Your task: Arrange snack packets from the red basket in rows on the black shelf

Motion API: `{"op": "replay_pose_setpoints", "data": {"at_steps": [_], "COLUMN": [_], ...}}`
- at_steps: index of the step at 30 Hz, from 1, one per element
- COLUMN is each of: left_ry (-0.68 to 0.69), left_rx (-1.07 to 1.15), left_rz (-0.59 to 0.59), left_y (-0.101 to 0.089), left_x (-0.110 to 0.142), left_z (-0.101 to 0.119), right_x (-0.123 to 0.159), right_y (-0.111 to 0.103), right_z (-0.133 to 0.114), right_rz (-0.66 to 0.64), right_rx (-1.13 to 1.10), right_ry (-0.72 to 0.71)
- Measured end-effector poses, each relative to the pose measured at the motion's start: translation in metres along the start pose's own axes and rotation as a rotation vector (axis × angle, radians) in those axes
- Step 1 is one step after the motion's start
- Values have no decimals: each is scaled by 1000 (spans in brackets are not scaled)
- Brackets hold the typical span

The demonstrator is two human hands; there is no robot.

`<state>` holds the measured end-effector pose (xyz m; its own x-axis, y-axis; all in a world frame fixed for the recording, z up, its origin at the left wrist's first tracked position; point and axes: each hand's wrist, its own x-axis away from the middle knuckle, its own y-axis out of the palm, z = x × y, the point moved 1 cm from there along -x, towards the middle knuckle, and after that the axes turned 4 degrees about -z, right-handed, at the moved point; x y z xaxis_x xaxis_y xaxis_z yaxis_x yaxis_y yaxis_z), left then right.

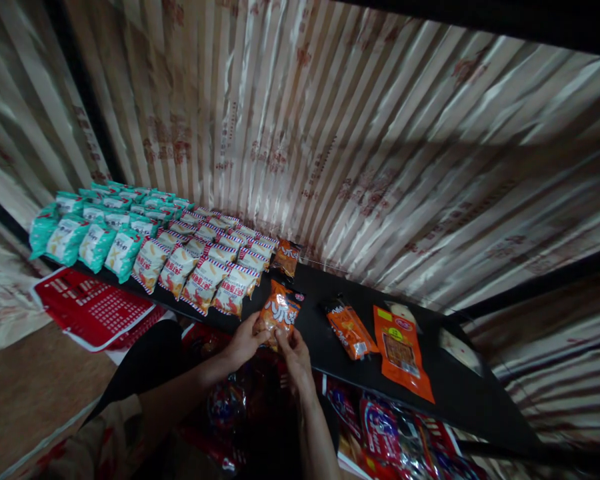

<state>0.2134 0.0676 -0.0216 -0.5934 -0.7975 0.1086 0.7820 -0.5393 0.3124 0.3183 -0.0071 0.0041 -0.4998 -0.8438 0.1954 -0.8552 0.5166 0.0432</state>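
An orange snack packet point(279, 310) stands on the front edge of a black shelf point(460, 393). My left hand point(244, 341) pinches its lower left edge and my right hand point(294, 352) pinches its lower right corner, so both hands are closed on it. To its left stand rows of red-and-white snack bags point(207, 263), and beyond them rows of green bags point(97, 227). Another orange packet point(287, 257) stands behind, near the wall.
Two flat orange packets point(350, 331) point(401, 352) lie on the shelf to the right, with a pale packet point(459, 350) further right. A red basket point(93, 308) lies on the floor at left. Red packaged goods point(380, 427) fill the space below the shelf. Striped fabric covers the back wall.
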Motion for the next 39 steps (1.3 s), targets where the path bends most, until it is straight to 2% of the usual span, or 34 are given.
{"op": "replay_pose_setpoints", "data": {"at_steps": [9, 17, 25, 30, 39], "left_ry": [-26, 4, 83, 156, 228], "left_rx": [-133, -392, -569, -681, -913], "left_rz": [138, 225, 225, 172, 99], "left_y": [1, 8, 15, 18, 21], "left_x": [-18, -27, -37, -40, -47], "left_z": [2, 15, 11, 9, 3], "right_x": [-19, -41, -63, -76, -105], "right_y": [-3, -5, -7, -7, -7], "right_z": [4, 6, 5, 4, 8], "right_rz": [57, 138, 208, 241, 223], "right_rx": [38, 175, 249, 263, 260], "right_ry": [-97, -133, -152, -180, -216]}}
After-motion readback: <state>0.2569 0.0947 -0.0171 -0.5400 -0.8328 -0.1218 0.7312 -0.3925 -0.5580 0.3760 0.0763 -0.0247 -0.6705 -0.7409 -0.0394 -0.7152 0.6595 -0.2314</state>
